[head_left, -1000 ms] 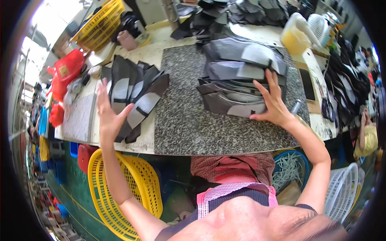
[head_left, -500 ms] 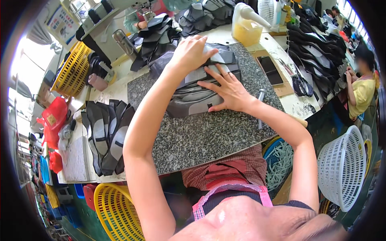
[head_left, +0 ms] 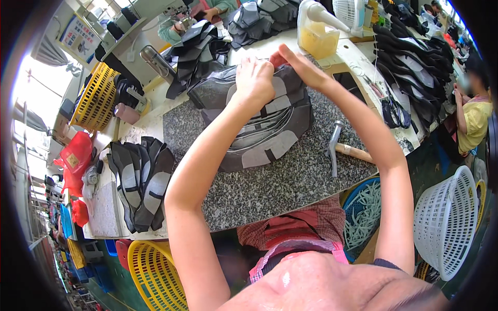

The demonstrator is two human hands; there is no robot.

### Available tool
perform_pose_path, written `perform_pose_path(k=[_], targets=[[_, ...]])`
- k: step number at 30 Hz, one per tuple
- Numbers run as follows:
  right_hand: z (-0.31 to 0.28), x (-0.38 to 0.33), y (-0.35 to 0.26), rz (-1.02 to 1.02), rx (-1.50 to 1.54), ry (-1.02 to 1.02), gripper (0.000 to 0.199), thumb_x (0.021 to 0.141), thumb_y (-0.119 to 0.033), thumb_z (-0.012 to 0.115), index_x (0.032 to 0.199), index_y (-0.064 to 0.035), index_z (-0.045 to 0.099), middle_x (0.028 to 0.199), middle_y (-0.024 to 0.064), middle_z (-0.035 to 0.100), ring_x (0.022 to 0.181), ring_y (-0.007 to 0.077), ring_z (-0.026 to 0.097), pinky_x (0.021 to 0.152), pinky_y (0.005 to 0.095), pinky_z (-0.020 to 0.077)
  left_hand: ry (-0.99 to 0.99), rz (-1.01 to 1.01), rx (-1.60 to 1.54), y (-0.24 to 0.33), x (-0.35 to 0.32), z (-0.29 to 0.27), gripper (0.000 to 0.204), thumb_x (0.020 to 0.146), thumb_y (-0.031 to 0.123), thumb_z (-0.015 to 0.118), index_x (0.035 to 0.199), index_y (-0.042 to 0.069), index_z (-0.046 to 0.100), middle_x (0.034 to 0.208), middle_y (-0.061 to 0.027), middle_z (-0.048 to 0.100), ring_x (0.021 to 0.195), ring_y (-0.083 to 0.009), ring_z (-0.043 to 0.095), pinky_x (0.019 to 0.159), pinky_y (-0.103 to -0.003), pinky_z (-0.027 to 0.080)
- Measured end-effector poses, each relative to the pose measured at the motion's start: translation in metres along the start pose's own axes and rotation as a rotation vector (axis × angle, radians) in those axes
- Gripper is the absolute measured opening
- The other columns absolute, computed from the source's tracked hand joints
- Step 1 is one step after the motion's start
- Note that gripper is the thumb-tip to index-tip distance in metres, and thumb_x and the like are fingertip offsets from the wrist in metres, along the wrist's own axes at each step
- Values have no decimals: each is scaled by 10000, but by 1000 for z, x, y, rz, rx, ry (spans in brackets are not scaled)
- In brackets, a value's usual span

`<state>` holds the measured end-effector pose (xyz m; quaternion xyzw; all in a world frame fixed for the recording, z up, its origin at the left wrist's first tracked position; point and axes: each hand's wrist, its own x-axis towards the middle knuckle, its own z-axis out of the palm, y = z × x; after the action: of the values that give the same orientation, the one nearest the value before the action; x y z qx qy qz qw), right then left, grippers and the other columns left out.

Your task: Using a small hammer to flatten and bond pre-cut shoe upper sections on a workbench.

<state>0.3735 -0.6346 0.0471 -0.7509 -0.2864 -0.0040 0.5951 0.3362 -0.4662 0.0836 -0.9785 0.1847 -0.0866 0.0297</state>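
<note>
A fanned stack of dark grey shoe-upper pieces (head_left: 270,129) lies on the speckled granite slab (head_left: 270,186). My left hand (head_left: 254,80) rests on the far end of the stack, fingers curled over the top piece. Beside it, my right hand (head_left: 298,65) pinches the same far edge, next to a small red bit. A second stack of grey pieces (head_left: 141,179) lies fanned out at the left of the slab, away from both hands.
A hammer (head_left: 342,150) lies on the slab at the right. A yellow liquid jug (head_left: 316,31), more dark pieces (head_left: 410,67) and a yellow basket (head_left: 96,101) stand at the back. A white basket (head_left: 446,223) and a yellow basket (head_left: 153,274) sit below. Another person (head_left: 474,119) sits at the right.
My left hand left the left-hand stack and crossed to the middle stack. Both hands have since moved to that stack's far end, and the view has shifted.
</note>
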Motion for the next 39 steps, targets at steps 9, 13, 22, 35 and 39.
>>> perform_pose_path(k=[9, 13, 22, 35, 39], targets=[[-11, 25, -4, 216, -49, -322, 966, 884, -868, 187, 1149, -116, 733, 1162, 86, 689, 1138, 197, 618, 1107, 390, 354, 78, 293, -596, -14, -68, -39, 597, 636, 50, 841, 1174, 104, 588, 940, -130, 650, 970, -324, 644, 850, -411, 508], [-13, 8, -5, 227, -138, -220, 892, 938, -801, 233, 1274, -100, 669, 1298, 89, 637, 1196, 203, 586, 1142, 374, 325, 430, 190, -549, -28, -114, -87, 620, 730, 177, 855, 1277, 70, 583, 1054, -158, 697, 919, -268, 712, 798, -355, 547], [-1, -112, -39, -270, -530, 45, 473, 1037, -420, 490, 1313, -53, 600, 1310, 154, 616, 1241, 324, 579, 1072, 406, 426, 368, -379, -584, -40, -246, -93, 449, 938, 179, 701, 1282, 2, 473, 1013, -196, 666, 854, -246, 686, 753, -376, 531], [-21, -250, -36, 240, -848, -34, 370, 882, -276, 731, 1126, -40, 583, 1057, 146, 568, 1037, 325, 562, 875, 388, 471, -403, 278, -1105, 60, -209, 47, 363, 773, 95, 711, 1104, -37, 642, 910, -160, 632, 852, -291, 642, 782, -384, 519], [-14, -255, -19, 181, -1067, 37, 297, 922, -266, 675, 1103, -53, 577, 925, 127, 618, 830, 353, 611, 738, 399, 490, -418, 261, -1027, 77, -197, 40, 495, 719, 132, 717, 1182, 3, 598, 884, -156, 613, 846, -314, 636, 778, -401, 513]])
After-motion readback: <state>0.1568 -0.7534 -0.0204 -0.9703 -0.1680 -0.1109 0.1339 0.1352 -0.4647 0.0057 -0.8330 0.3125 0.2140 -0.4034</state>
